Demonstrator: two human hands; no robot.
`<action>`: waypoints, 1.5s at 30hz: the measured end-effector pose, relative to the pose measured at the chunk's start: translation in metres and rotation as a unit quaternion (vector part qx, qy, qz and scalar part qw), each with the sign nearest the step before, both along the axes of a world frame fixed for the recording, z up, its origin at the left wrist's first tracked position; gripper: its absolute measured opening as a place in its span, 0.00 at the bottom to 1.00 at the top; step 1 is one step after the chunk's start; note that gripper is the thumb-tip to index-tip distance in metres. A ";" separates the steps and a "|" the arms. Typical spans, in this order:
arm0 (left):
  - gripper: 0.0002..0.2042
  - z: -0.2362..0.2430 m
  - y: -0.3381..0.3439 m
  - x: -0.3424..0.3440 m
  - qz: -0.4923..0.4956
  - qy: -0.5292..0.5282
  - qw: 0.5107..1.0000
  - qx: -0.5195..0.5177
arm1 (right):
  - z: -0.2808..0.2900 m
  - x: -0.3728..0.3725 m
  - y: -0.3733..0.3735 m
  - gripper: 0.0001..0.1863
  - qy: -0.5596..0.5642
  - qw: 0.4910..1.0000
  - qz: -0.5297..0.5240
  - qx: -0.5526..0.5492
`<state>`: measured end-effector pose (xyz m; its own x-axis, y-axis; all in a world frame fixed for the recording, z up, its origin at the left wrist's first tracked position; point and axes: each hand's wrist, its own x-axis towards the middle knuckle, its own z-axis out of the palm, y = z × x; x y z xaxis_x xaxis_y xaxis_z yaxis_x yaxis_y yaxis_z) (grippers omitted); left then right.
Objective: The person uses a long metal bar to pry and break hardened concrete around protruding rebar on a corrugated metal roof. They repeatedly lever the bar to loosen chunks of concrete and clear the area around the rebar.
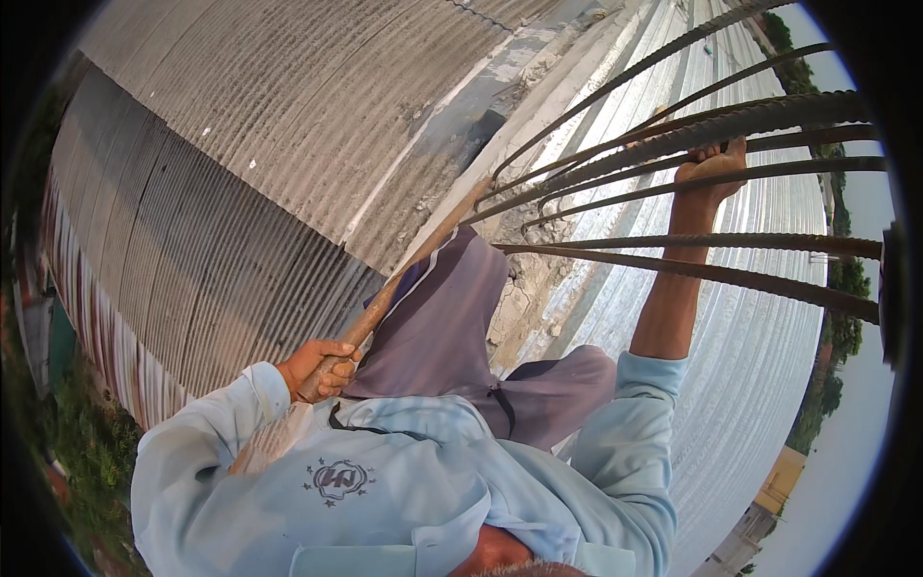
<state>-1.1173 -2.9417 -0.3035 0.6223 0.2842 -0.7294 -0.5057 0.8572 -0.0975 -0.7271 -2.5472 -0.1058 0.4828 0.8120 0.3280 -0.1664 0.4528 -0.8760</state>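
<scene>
Pale blue long-sleeved shirt fabric (404,500) fills the lower part of the view at six o'clock, nearest the lens, with grey-purple trousers (452,327) just above it toward the centre.

At about eight o'clock the left hand (322,368) is wrapped tight around the lower end of a long rusty brown metal rod (404,274). That rod runs up and to the right past the trousers, and its far tip reaches the edge of a rough pale concrete strip (524,288) near the centre, close to where the steel bars begin.

At about two o'clock the right hand (711,171), arm stretched out from its rolled blue sleeve, is hooked over one of the dark ribbed steel reinforcing bars (731,125); the fingers curl over the bar, though how firmly they clamp it is hard to judge at this distance. The two hands are well apart, one on each tool-length of steel.

Several such ribbed bars fan from the concrete strip out toward three o'clock, some above the right arm and some crossing in front of it.

Grey corrugated roof sheeting (260,144) spreads from nine to twelve o'clock. Lighter corrugated sheeting (760,365) lies beneath the bars at four o'clock. Green trees (846,327) and hazy sky edge the rim at three o'clock.
</scene>
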 end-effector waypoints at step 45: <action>0.05 -0.081 -0.003 -0.039 -0.230 0.192 0.926 0.231 | -0.033 0.089 0.055 0.17 -0.133 0.977 0.131 0.100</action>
<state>-1.1562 -2.9446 -0.3848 0.4752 0.3914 -0.7881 0.0013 0.8953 0.4454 -0.6386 -2.4922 -0.1385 0.1430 0.8027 0.5790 -0.0787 0.5924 -0.8018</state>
